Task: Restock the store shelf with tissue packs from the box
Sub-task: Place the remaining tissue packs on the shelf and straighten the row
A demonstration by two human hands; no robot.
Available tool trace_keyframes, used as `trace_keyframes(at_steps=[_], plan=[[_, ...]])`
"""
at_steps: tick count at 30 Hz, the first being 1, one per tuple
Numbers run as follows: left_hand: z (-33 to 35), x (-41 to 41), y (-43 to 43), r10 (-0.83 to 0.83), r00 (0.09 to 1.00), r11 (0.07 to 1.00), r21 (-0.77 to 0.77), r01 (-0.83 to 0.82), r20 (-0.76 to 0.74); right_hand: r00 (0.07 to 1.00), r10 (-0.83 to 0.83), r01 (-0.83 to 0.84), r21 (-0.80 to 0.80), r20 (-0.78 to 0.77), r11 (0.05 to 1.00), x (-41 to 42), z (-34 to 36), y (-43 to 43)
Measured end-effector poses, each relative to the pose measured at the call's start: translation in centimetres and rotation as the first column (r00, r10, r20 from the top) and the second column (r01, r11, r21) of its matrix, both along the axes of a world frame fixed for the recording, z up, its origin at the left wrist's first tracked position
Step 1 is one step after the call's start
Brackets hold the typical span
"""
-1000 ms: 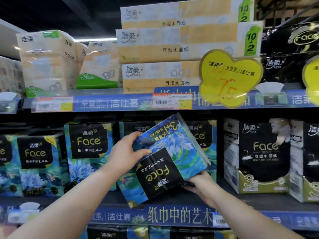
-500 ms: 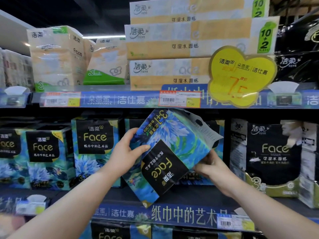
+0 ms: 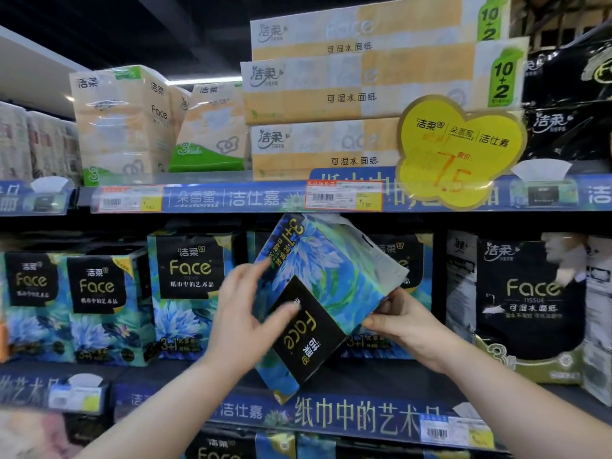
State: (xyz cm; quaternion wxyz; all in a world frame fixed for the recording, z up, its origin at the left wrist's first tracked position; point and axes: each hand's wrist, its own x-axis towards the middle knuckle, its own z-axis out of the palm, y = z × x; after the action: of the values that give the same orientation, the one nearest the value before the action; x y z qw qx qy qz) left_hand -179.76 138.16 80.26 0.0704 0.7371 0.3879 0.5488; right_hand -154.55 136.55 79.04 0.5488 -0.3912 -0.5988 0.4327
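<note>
A blue floral tissue pack with a black "Face" label hangs tilted and upside down in front of the middle shelf. My left hand grips its left side, thumb across the black label. My right hand holds its lower right corner from beneath. The pack's top corner reaches up to the price rail of the upper shelf. Matching blue packs stand in a row on the middle shelf to the left and behind the held pack. The box is out of view.
Black "Face" packs stand at the right of the middle shelf. Cream and orange tissue packs are stacked on the upper shelf, with a yellow price sign hanging in front. More packs show on the shelf below.
The pack has turned further and risen toward the upper rail. My right hand has moved from under the pack's bottom to its lower right corner. The view has come closer to the shelf.
</note>
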Motion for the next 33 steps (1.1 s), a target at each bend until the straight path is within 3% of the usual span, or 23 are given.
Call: trace_keyframes(at_steps=[3, 6, 11, 18, 23, 28, 33], plan=[[-0.8, 1.6, -2.2, -0.125, 0.979, 0.984, -0.144, 0.102, -0.162, 1.000, 0.010, -0.011, 0.020, 0.007, 1.000, -0.3, 0.3, -0.2], [-1.2, 3.2, -2.3, 0.004, 0.945, 0.982, -0.178, -0.066, -0.328, 1.000, -0.006, 0.006, 0.036, 0.020, 0.999, -0.7, 0.4, -0.3], [-1.2, 3.9, -2.2, 0.066, 0.946, 0.977, -0.170, -0.126, -0.318, 0.997, -0.035, 0.031, 0.061, 0.073, 0.998, -1.2, 1.0, -0.7], [-1.6, 2.8, -2.0, -0.086, 0.994, 0.980, -0.186, 0.074, -0.060, 0.984, -0.098, 0.073, 0.166, 0.146, 0.983, -2.7, 2.6, -0.5], [-1.3, 2.4, -2.1, -0.067, 0.989, 0.968, -0.231, 0.097, 0.134, 0.981, -0.082, 0.045, 0.207, 0.175, 0.977, -4.5, 4.6, -0.2], [-1.4, 0.9, -1.9, -0.063, 0.973, 0.961, -0.250, 0.119, 0.222, 0.959, -0.115, 0.046, 0.257, 0.258, 0.965, -6.1, 5.6, -0.2], [-1.8, -1.4, -1.7, -0.236, 0.858, 0.852, -0.328, 0.409, 0.457, 0.999, -0.021, 0.014, 0.181, 0.035, 0.983, -6.2, 5.9, -0.1]])
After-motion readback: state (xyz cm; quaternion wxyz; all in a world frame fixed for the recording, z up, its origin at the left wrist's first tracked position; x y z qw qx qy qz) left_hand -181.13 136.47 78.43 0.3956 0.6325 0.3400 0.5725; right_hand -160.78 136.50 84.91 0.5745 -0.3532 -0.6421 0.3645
